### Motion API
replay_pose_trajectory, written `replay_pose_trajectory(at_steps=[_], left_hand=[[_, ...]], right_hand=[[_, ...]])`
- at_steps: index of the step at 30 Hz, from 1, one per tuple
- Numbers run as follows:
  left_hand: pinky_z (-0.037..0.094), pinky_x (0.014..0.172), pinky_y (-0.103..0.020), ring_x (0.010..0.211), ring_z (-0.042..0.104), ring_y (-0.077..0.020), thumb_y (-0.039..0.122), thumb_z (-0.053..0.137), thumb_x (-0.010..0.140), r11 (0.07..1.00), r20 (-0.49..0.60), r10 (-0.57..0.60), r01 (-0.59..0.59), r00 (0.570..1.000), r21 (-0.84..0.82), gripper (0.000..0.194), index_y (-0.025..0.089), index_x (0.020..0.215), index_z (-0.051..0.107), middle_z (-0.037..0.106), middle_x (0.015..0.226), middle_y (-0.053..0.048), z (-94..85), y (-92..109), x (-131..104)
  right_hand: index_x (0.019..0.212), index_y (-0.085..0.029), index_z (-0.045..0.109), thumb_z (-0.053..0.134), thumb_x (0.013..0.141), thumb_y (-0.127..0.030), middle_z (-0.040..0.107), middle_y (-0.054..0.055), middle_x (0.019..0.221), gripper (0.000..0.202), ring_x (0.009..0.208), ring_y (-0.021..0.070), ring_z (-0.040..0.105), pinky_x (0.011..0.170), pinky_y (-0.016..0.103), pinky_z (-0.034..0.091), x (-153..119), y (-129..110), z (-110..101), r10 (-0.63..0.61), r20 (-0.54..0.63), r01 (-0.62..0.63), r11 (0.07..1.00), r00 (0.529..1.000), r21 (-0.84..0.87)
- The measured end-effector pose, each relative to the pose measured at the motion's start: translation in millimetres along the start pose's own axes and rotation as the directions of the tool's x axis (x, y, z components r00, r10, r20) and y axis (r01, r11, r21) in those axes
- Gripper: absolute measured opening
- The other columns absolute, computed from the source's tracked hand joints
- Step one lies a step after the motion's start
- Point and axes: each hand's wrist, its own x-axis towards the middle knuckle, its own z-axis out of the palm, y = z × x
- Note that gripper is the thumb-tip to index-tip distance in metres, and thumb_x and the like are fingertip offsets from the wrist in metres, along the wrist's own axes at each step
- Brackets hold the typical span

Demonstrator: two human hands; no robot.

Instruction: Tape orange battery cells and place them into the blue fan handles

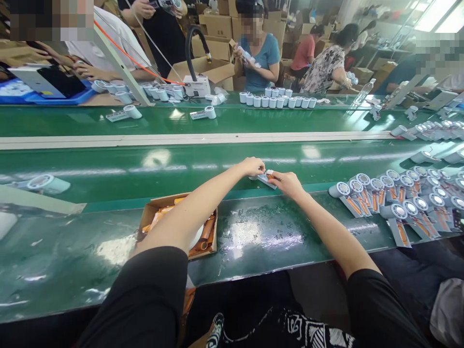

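Both hands meet over a small white device (267, 181) at the near edge of the green belt, in the middle of the view. My left hand (254, 166) has its fingers pinched together at the device's left end; whatever they grip is too small to make out. From the right, my right hand (284, 181) closes its fingers on the device's upper side, where a bit of orange shows. The device's round end is partly hidden under my left hand. Below my left forearm, an open cardboard box (216, 227) holds orange cylindrical parts.
Many white devices with round heads and orange inserts (393, 211) lie at the right. One blurred device (49, 184) is on the belt at left. Across a pale divider (235, 138), more devices, white cups (272, 102) and several people stand or sit among cartons.
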Motion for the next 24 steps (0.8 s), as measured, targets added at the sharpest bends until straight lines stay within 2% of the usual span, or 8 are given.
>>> replay_pose_trajectory(at_steps=[6,10,13,15,17,20,22,24], left_hand=[[0.057,0.101,-0.04,0.111,0.073,-0.0217,0.032,0.063,0.108,0.994,-0.091,-0.064,0.055,0.994,-0.096,0.022,0.016,0.114,0.076,0.078,0.118,-0.008,4.1,-2.0,2.7],[0.06,0.1,-0.043,0.107,0.073,-0.0216,0.038,0.068,0.107,0.991,-0.121,-0.095,0.082,0.988,-0.107,0.025,0.014,0.11,0.075,0.077,0.113,-0.008,6.6,11.8,-0.5],[0.06,0.099,-0.041,0.108,0.073,-0.0226,0.034,0.068,0.106,0.987,-0.168,-0.138,0.121,0.976,-0.105,0.024,0.013,0.116,0.074,0.076,0.119,-0.011,-2.0,30.2,-12.1],[0.056,0.103,-0.037,0.118,0.07,-0.0244,0.029,0.068,0.104,0.987,-0.224,-0.142,0.119,0.964,-0.111,0.029,0.015,0.129,0.072,0.073,0.133,-0.013,-15.6,36.3,-33.4],[0.051,0.11,-0.034,0.133,0.064,-0.0253,0.028,0.067,0.103,0.988,-0.297,-0.127,0.095,0.946,-0.119,0.042,0.02,0.144,0.065,0.067,0.149,-0.011,-30.7,31.2,-72.8],[0.046,0.115,-0.036,0.136,0.061,-0.0252,0.035,0.058,0.107,0.99,-0.44,-0.102,0.05,0.892,-0.129,0.042,0.022,0.147,0.062,0.067,0.149,-0.009,-38.0,8.6,-169.2],[0.048,0.11,-0.036,0.125,0.066,-0.0252,0.039,0.057,0.106,0.987,-0.455,-0.125,0.062,0.882,-0.15,0.037,0.02,0.135,0.069,0.073,0.135,-0.009,-24.5,-7.5,-245.2],[0.051,0.105,-0.035,0.12,0.068,-0.0258,0.041,0.059,0.102,0.983,-0.315,-0.141,0.094,0.939,-0.158,0.033,0.023,0.125,0.075,0.076,0.128,-0.007,1.7,-22.8,-310.3]], right_hand=[[0.133,-0.03,0.079,0.064,0.106,-0.043,0.084,0.011,0.104,0.033,0.093,0.0289,0.077,0.081,0.032,0.052,15.6,-14.6,-2.7,0.011,0.158,0.02,0.98,0.987,-0.197],[0.123,-0.022,0.081,0.06,0.108,-0.053,0.084,0.014,0.103,0.04,0.094,0.0264,0.077,0.085,0.032,0.054,24.3,-21.6,-2.9,0.016,0.23,0.047,0.962,0.973,-0.269],[0.116,-0.016,0.079,0.06,0.108,-0.058,0.083,0.01,0.099,0.048,0.09,0.0213,0.076,0.088,0.034,0.056,26.5,-25.1,-8.5,0.009,0.261,0.075,0.948,0.965,-0.308],[0.116,-0.015,0.078,0.061,0.109,-0.051,0.083,0.008,0.1,0.041,0.088,0.0185,0.075,0.089,0.033,0.056,25.2,-27.0,-14.2,-0.017,0.276,0.111,0.938,0.961,-0.328],[0.112,-0.017,0.081,0.065,0.107,-0.04,0.083,0.009,0.1,0.028,0.087,0.0187,0.075,0.086,0.03,0.055,23.9,-27.7,-19.2,-0.04,0.278,0.139,0.928,0.96,-0.347],[0.108,-0.019,0.083,0.063,0.106,-0.035,0.084,0.014,0.105,0.026,0.088,0.0225,0.075,0.083,0.03,0.053,25.2,-25.1,-22.4,-0.047,0.212,0.124,0.922,0.976,-0.367],[0.111,-0.018,0.083,0.057,0.108,-0.036,0.083,0.017,0.112,0.032,0.091,0.025,0.075,0.085,0.032,0.054,26.1,-23.0,-22.4,-0.036,0.146,0.088,0.925,0.989,-0.37],[0.112,-0.016,0.083,0.055,0.108,-0.037,0.081,0.02,0.118,0.035,0.1,0.0287,0.075,0.089,0.036,0.055,24.3,-24.4,-21.5,-0.014,0.09,0.047,0.925,0.996,-0.376]])
